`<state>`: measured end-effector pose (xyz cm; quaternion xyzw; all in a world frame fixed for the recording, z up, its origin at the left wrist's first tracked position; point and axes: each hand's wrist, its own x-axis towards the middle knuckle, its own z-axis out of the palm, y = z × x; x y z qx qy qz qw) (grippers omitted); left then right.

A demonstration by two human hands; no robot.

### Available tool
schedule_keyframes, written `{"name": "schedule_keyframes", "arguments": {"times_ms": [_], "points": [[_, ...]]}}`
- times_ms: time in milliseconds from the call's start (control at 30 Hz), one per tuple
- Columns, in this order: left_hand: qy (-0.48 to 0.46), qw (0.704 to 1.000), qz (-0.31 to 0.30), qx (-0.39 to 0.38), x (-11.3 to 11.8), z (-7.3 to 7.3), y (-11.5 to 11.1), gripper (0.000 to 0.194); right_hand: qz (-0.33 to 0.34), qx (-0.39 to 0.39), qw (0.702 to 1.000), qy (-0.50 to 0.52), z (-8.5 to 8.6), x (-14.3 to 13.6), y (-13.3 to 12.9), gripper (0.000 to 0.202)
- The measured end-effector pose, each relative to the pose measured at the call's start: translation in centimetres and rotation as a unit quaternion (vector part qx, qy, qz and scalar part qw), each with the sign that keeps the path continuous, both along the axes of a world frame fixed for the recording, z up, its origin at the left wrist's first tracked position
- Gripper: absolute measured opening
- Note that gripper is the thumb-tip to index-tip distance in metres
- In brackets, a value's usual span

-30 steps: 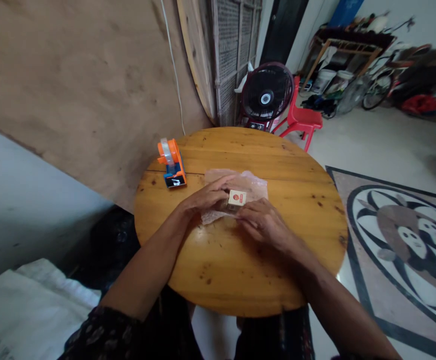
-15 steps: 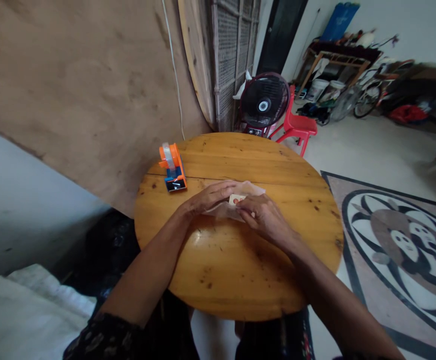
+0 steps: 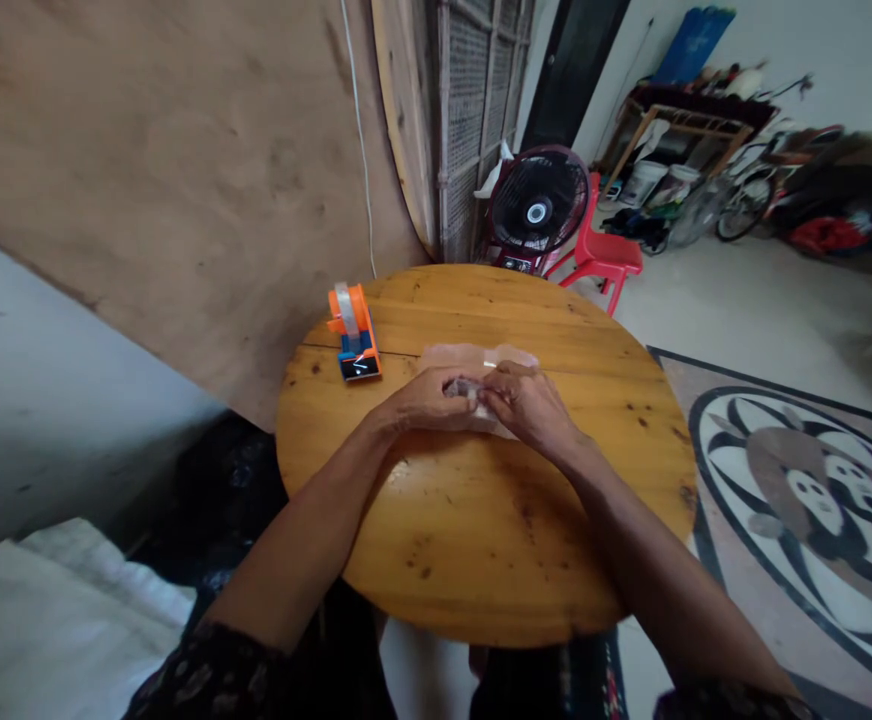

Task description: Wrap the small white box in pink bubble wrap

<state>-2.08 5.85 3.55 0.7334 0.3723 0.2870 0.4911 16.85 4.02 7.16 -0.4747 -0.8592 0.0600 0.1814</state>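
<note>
A thin, translucent pale sheet of wrapping [image 3: 443,355] lies on the round wooden table [image 3: 481,550], partly folded over between my hands. My left hand [image 3: 432,398] curls around the left part of the folded sheet, thumb and fingers closing on it. Pressed close against its fingertips, my right hand [image 3: 527,400] pinches the fold from the right. A small pale item shows only as a sliver near my right fingers; the hands and the sheet hide most of it. Left of the hands stands an orange and blue tape dispenser [image 3: 357,335] with a roll of clear tape.
Behind the table stand a dark fan [image 3: 537,210] and a red plastic chair [image 3: 607,250]. A wooden board [image 3: 181,150] leans along the left side. White sacking [image 3: 68,620] lies at lower left. A panda-patterned floor design [image 3: 818,500] is at right.
The sheet has been folded over the small item with orange-red marks, which was visible before. My left hand has turned and curled around the fold. The view has shifted slightly.
</note>
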Motion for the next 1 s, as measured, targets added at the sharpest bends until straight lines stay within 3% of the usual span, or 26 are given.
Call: {"name": "schedule_keyframes", "arguments": {"times_ms": [100, 200, 367, 533, 733, 1000], "points": [[0.007, 0.999, 0.047, 0.013, 0.4, -0.4, 0.1, 0.03, -0.013, 0.003, 0.998, 0.06, -0.7, 0.5, 0.3, 0.015], [0.033, 0.995, 0.085, 0.026, 0.5, -0.6, 0.1, 0.029, -0.024, -0.044, 0.992, 0.115, -1.3, 1.4, 0.4, 0.02], [0.04, 0.994, 0.093, 0.032, 0.5, -1.0, 0.3, 0.025, -0.025, -0.136, 0.97, 0.199, -2.5, 3.0, 1.0, 0.026], [0.012, 0.996, 0.085, 0.013, 0.5, -1.0, 0.3, 0.026, 0.009, -0.208, 0.927, 0.312, -3.0, 3.2, 1.5, 0.023], [0.025, 0.995, 0.099, 0.005, 0.7, -0.2, 0.0, 0.027, -0.008, -0.229, 0.912, 0.339, -2.6, 2.7, 1.2, 0.024], [0.009, 0.994, 0.106, 0.015, 0.8, -0.4, -0.1, 0.023, -0.035, -0.234, 0.908, 0.347, -2.8, 2.5, 1.1, 0.024]]}}
